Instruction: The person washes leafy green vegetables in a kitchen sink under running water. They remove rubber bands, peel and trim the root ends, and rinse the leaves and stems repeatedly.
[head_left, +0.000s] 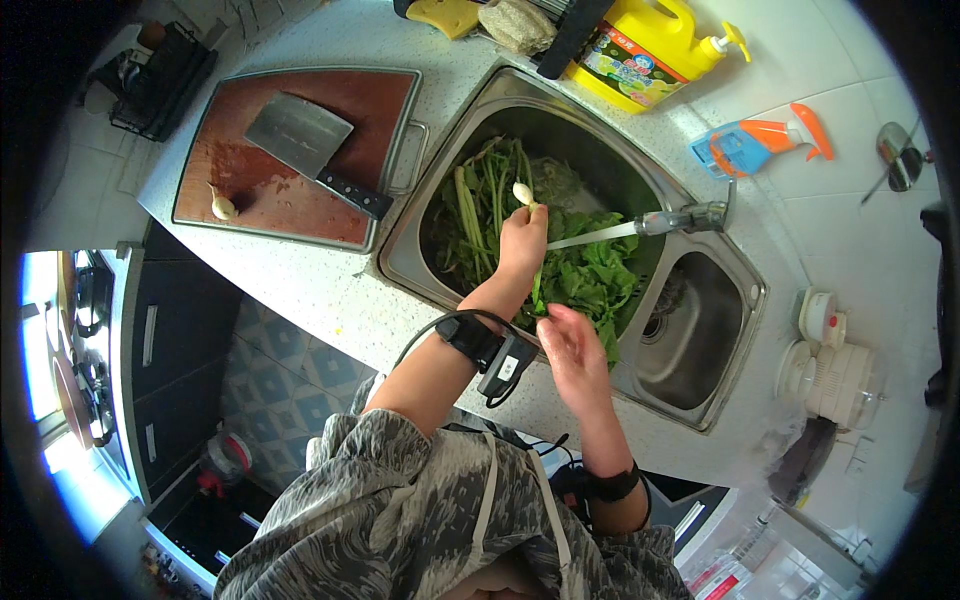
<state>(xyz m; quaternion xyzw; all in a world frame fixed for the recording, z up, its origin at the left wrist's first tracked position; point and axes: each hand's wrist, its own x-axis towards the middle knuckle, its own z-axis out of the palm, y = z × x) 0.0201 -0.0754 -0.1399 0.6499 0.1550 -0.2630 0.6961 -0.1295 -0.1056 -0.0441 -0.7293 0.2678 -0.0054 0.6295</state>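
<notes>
My left hand (523, 238) grips a small white bulb (523, 194) with a green stalk, like a spring onion, above the large sink basin (645, 161). The stalk passes behind my wrist and shows again lower down. Close to its leafy end is my right hand (576, 352), wet, palm up with fingers partly curled; whether the fingers pinch the leaf is unclear. In the basin lie leafy greens (592, 277) and long green stalks (469, 210). Water runs from the faucet (679, 219) past my left hand onto the greens.
Left of the sink, a cleaver (300, 135) and another white bulb (223, 206) rest on a brown cutting board (262, 172). A small basin (697, 330) adjoins on the right. Behind stand a yellow pump jug (645, 56), a spray bottle (742, 146), a sponge (442, 16) and a loofah (516, 24).
</notes>
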